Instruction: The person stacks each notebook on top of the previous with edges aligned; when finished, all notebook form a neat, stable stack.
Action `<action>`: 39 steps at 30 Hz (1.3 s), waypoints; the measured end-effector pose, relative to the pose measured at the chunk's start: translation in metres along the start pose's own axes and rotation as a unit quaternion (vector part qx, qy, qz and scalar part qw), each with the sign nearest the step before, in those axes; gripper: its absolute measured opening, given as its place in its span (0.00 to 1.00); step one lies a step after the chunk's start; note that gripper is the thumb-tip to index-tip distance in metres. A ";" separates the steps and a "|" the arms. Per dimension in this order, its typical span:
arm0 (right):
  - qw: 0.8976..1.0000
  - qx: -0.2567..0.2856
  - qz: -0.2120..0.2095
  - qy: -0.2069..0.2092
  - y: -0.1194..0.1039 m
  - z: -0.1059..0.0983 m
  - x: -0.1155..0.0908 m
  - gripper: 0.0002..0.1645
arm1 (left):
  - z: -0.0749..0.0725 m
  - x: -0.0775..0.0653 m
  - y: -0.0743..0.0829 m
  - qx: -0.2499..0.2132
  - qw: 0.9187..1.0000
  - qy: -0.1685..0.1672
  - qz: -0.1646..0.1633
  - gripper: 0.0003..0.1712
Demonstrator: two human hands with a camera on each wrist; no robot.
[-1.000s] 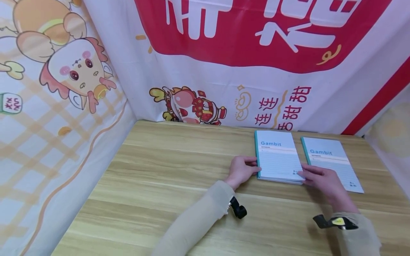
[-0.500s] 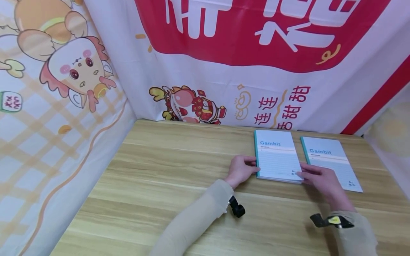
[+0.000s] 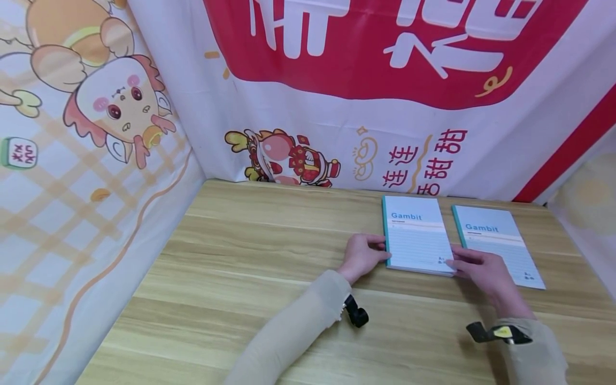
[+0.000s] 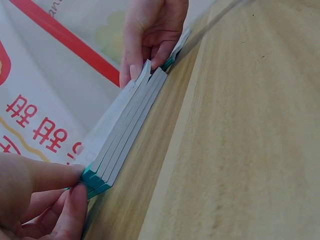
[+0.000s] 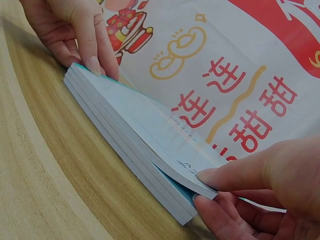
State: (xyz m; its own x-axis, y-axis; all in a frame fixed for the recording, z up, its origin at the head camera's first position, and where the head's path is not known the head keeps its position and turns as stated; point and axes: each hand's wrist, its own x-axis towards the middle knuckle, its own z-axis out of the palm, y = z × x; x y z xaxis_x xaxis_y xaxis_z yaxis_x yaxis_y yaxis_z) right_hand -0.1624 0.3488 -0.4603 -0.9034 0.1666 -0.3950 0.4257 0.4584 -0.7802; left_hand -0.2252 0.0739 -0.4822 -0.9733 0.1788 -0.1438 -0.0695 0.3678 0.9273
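Observation:
A stack of several pale blue Gambit notebooks [image 3: 417, 235] with teal spines lies at the back right of the table. At its left side, my left hand [image 3: 362, 255] has fingertips on the spines near the front corner, as the left wrist view [image 4: 45, 200] shows up close. My right hand [image 3: 486, 272] pinches the front right corner of the top notebook [image 5: 145, 120] between thumb and fingers. That corner is raised, with a narrow gap above the notebooks beneath. The right fingers below the corner are partly hidden.
Another Gambit notebook [image 3: 500, 240] lies to the right, partly behind my right hand. A printed cloth [image 3: 298, 107] hangs along the back edge of the wooden table [image 3: 231, 256], and a patterned cloth [image 3: 96, 214] covers the left side.
Both hands keep their places at the stack. The raised front edge of the top notebook looks slightly lower than a second ago.

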 end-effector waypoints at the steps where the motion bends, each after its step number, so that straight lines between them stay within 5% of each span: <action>1: 1.000 -0.001 0.002 0.000 0.000 0.000 0.000 0.45 | 0.000 0.000 0.000 0.001 1.000 0.001 -0.001 0.20; 39: 0.999 -0.040 -0.006 0.007 -0.004 0.007 -0.007 0.42 | 0.000 -0.005 0.008 0.024 1.000 -0.013 0.004 0.20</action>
State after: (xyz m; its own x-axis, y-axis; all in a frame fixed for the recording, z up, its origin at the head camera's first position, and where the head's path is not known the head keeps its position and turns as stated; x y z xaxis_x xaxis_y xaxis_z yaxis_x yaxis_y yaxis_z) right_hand -0.1580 0.3399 -0.4575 -0.9091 0.1729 -0.3789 0.4103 0.5283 -0.7434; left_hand -0.2211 0.0759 -0.4745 -0.9676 0.2064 -0.1455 -0.0498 0.4088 0.9113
